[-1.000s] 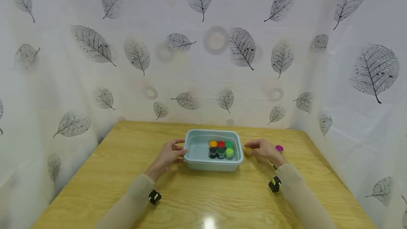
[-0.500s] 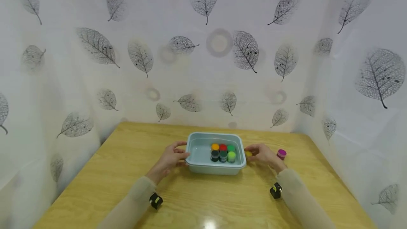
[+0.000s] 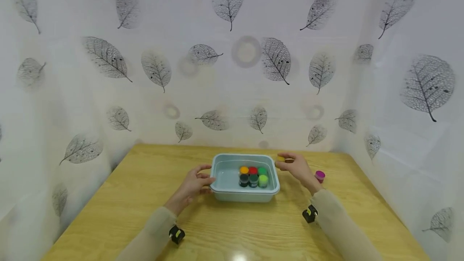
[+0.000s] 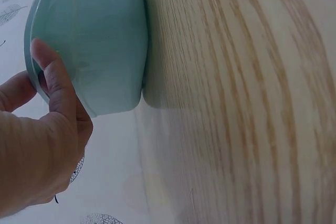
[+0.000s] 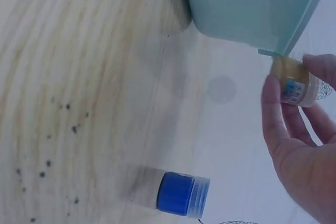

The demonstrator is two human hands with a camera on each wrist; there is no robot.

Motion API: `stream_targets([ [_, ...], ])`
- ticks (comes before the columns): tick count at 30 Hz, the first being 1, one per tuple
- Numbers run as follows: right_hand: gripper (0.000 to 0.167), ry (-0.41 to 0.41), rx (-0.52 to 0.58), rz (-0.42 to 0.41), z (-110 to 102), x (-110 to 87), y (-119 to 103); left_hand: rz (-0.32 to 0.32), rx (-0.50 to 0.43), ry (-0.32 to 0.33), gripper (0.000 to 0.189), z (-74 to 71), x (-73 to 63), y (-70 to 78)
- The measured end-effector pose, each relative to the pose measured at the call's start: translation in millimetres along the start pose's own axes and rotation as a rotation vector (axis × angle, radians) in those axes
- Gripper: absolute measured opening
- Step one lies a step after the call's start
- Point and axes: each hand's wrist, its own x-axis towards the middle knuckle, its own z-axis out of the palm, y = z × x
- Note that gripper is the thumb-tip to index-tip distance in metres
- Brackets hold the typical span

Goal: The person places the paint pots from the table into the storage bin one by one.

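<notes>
A pale blue-green plastic basin stands on the table with several small paint jars grouped at its right side. Their tops show orange, red, green, dark and light green. My left hand pinches the basin's left rim, thumb on one side and fingers against the outer wall in the left wrist view. Between the thumb and fingers of my right hand is a small yellow paint jar, raised off the table beside the basin's right rim. Its label faces the right wrist camera.
Another paint jar stands on the wooden table right of my right hand; it looks magenta in the head view and blue in the right wrist view. Dark specks dot the tabletop there. A leaf-patterned curtain hangs behind and at both sides.
My right hand has lifted the yellow paint jar from the table beside the basin up to rim height. The left hand keeps its hold on the rim.
</notes>
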Motion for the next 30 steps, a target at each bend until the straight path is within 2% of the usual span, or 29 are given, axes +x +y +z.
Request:
stream_targets([
  [3, 0.057, 0.052, 0.053, -0.033, 2.8, 1.9, -6.3, 0.004, -0.014, -0.002, 0.054, 0.3, -2.3, 0.7],
  [6, 0.055, 0.07, 0.093, -0.063, 7.5, 3.2, -13.7, 0.007, -0.02, -0.004, 0.054, -0.4, -3.5, 1.2],
  [14, 0.048, -0.001, 0.123, -0.103, 32.6, 0.7, -43.3, -0.004, -0.015, -0.004, 0.055, -3.3, -1.4, 4.6],
  [21, 0.05, -0.094, 0.06, -0.099, 57.0, 1.3, -44.1, -0.009, -0.015, -0.008, 0.055, -2.6, -3.1, 4.6],
  [30, 0.049, -0.107, 0.042, -0.101, 67.9, 1.8, -47.5, -0.014, -0.01, -0.01, 0.055, 0.1, -0.8, 3.3],
])
